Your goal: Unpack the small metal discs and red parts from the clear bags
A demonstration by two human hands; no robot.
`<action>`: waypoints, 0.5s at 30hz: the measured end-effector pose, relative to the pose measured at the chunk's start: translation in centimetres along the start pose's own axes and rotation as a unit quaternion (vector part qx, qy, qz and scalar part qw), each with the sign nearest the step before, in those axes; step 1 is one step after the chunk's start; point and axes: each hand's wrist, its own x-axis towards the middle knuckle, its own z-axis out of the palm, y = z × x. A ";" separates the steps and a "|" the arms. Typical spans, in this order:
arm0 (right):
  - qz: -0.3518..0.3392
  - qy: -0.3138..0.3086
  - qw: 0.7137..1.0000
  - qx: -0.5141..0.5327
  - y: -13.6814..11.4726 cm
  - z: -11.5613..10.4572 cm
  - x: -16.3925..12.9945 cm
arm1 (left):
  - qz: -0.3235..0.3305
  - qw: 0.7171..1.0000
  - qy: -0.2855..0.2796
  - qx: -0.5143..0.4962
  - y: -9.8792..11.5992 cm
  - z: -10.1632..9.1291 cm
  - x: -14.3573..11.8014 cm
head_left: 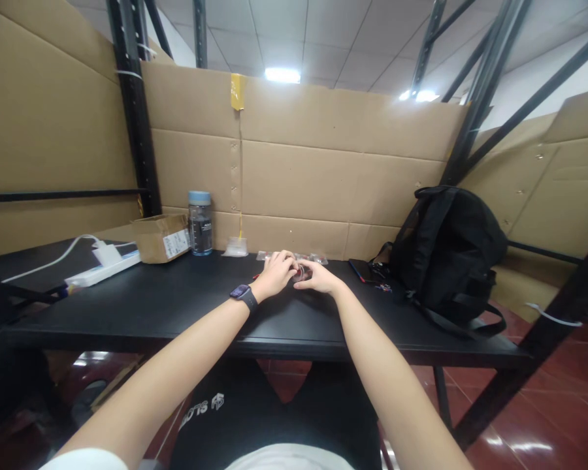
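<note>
both forearms reach over the black table (pixel 186 307); left hand (pixel 276 274) and right hand (pixel 318 277) curl together around a small clear item (pixel 301 273), pinched between fingertips to steady it, left of the backpack (pixel 445 251), right of the bottle (pixel 200 223)

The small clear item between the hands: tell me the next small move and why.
Probably draw it nearer before working on it: both the left hand and right hand pinch the small clear item at arm's length, beside the clear packets, where it is too small to make out.
</note>
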 end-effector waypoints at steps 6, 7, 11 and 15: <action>-0.009 0.001 1.000 0.005 -0.3 0.1 -0.1 | -0.008 1.000 0.009 0.012 0.5 -0.3 0.0; -0.011 0.006 1.000 0.004 -0.4 0.1 0.0 | -0.008 1.000 0.010 0.014 0.6 -0.3 0.0; -0.005 0.021 0.999 0.024 -0.7 0.3 0.0 | -0.006 1.000 0.005 0.013 0.5 -0.4 0.0; 0.005 0.025 0.999 0.030 -0.8 0.4 0.0 | -0.005 1.000 0.009 0.013 0.2 -0.3 0.0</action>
